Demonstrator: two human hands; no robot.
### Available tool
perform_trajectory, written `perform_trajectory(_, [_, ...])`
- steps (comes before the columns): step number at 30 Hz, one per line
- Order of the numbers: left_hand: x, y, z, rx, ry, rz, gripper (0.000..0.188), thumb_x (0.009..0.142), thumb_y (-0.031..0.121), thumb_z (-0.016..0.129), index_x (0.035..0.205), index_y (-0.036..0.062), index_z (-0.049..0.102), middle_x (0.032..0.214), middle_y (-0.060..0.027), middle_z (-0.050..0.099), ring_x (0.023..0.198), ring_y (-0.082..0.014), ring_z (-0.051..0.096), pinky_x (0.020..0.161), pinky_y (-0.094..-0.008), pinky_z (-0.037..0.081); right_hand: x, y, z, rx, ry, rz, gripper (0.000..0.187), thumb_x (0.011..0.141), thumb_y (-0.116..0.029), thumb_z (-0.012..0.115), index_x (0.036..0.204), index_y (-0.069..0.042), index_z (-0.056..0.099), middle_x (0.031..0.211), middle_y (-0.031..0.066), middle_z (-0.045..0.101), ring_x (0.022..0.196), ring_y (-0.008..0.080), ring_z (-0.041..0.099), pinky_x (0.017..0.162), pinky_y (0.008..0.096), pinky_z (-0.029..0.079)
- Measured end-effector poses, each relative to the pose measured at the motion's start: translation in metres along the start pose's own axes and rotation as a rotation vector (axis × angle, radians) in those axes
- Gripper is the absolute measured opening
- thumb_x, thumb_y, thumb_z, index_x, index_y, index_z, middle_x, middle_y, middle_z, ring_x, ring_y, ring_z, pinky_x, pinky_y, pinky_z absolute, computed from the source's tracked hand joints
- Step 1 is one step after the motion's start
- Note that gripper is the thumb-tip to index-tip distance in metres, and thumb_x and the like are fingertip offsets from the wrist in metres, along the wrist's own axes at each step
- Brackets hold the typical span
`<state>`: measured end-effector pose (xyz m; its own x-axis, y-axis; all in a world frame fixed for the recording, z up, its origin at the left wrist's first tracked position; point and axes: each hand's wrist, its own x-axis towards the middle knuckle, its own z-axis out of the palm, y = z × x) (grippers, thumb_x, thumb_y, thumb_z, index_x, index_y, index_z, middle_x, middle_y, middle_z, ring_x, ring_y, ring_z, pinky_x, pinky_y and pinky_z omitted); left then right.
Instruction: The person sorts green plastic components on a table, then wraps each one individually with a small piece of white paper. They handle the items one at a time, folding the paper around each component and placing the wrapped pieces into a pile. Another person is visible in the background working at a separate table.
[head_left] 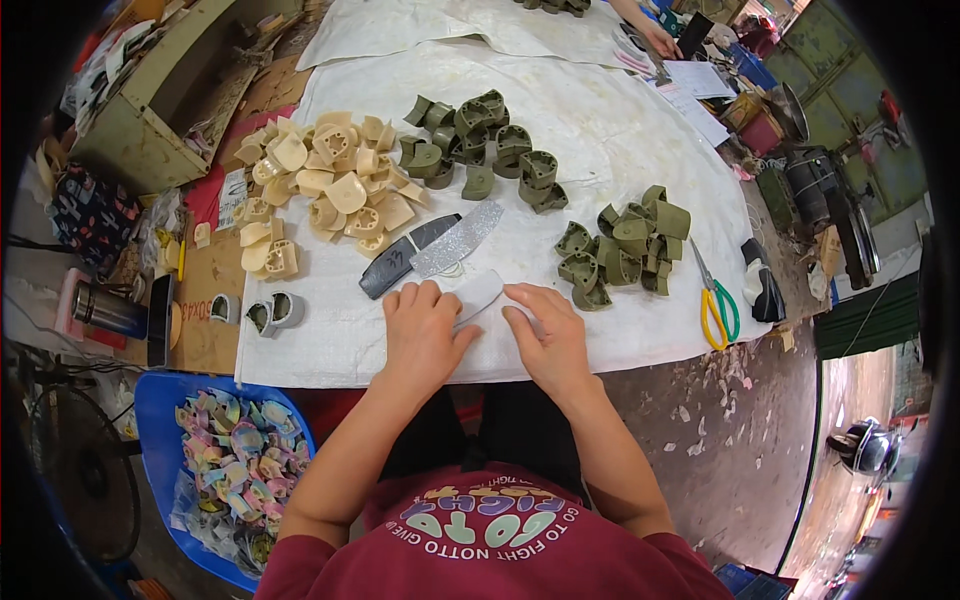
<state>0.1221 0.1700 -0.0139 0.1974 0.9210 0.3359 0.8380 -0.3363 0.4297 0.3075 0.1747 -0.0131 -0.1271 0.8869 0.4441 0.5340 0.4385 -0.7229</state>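
Both my hands are at the front edge of the white-covered table (620, 340), on a thin whitish-grey strip (481, 291). My left hand (421, 327) has its fingers curled over the strip's left part. At its other end, my right hand (545, 330) pinches the edge between thumb and fingers. Just beyond lie a glittery silver strip (462, 242) and a dark grey strip (408, 258), partly overlapping. Heaped farther back are beige moulded heel-like pieces (347, 192) on the left and olive-green ones (478, 180) in the middle.
A second olive heap (628, 238) lies to the right, beside scissors (717, 305) with yellow and green handles. A blue basin (160, 420) of multicoloured pieces stands at lower left. Near the left edge are a metal flask (110, 310) and a phone (160, 318). Another person's hand (657, 38) shows far right.
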Motion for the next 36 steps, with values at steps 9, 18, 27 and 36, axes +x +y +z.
perform_trajectory(9, [0.033,-0.021,-0.007,-0.265,-0.348,-0.137,0.014,0.074,0.013,0.069,0.074,-0.0001,0.067,0.076,-0.0133,0.061,0.073,-0.0283,0.06,0.067,-0.0376,0.046,-0.027,0.007,-0.024,0.209,-0.004,0.24,0.02,0.086,-0.006,0.064,0.105,-0.001,0.067,0.1,0.0158,0.068,0.092,0.0256,0.066,0.083,0.0318,0.05])
perform_trajectory(18, [0.033,-0.02,-0.012,-0.353,-0.422,-0.15,0.012,0.073,0.01,0.072,0.075,-0.0004,0.067,0.075,-0.0111,0.061,0.071,-0.0235,0.059,0.065,-0.0338,0.046,-0.03,-0.002,-0.018,0.093,-0.136,0.08,0.019,0.084,-0.009,0.066,0.102,-0.004,0.068,0.097,0.0113,0.069,0.088,0.0277,0.065,0.081,0.0353,0.047])
perform_trajectory(27, [0.032,-0.026,-0.011,-0.394,-0.388,-0.125,0.008,0.073,0.007,0.069,0.075,0.0002,0.066,0.077,-0.0096,0.059,0.073,-0.0207,0.058,0.066,-0.0313,0.046,-0.018,-0.005,-0.005,0.03,-0.172,-0.106,0.019,0.081,-0.01,0.066,0.099,-0.008,0.068,0.105,0.0058,0.068,0.093,0.0237,0.062,0.082,0.0355,0.044])
perform_trajectory(36, [0.025,-0.068,-0.071,-0.73,0.097,-0.346,0.004,0.077,0.0,0.064,0.081,0.0004,0.064,0.079,-0.0024,0.063,0.069,-0.01,0.057,0.067,-0.0236,0.046,-0.015,0.004,0.02,-0.163,-0.211,-0.15,0.023,0.077,-0.008,0.068,0.1,-0.01,0.067,0.11,0.0002,0.064,0.095,0.022,0.056,0.082,0.0351,0.04])
